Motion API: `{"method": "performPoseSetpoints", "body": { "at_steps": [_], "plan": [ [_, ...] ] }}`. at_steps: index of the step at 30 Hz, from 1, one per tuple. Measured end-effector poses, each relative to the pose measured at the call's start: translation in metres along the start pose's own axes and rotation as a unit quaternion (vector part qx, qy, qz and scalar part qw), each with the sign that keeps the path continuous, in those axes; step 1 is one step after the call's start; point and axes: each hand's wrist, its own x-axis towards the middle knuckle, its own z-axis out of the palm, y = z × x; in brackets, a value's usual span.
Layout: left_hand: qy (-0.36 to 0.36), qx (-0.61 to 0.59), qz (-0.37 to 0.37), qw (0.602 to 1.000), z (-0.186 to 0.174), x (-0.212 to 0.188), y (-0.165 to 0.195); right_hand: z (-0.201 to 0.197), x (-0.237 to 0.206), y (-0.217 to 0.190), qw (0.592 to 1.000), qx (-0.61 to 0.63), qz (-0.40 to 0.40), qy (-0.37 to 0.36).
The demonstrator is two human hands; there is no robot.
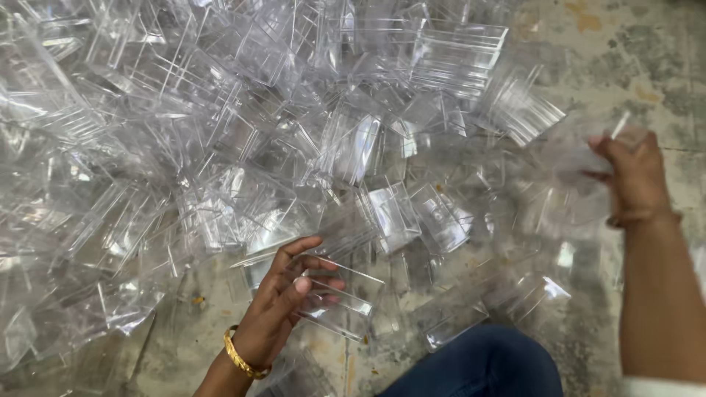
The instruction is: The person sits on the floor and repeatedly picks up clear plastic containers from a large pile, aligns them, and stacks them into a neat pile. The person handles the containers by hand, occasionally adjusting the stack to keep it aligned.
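left hand (283,298) pinching clear plastic box (334,294) between thumb and fingers, right hand (632,176) gripping blurred clear piece (570,158)

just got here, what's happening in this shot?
A person sits on a concrete floor before a big heap of clear plastic boxes. The left hand, with a gold bangle on the wrist, holds one clear box between thumb and fingers. The right hand is raised at the heap's right edge, gripping another clear piece, blurred. A knee in blue jeans shows at the bottom.
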Motion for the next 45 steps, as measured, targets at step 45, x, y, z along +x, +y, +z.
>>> {"method": "performPoseSetpoints", "body": {
  "at_steps": [45],
  "plan": [
    [0.074, 0.108, 0.209, 0.969, 0.04, 0.027, 0.03, 0.167, -0.305, 0.026, 0.958, -0.247, -0.024, -0.146]
  ]
}}
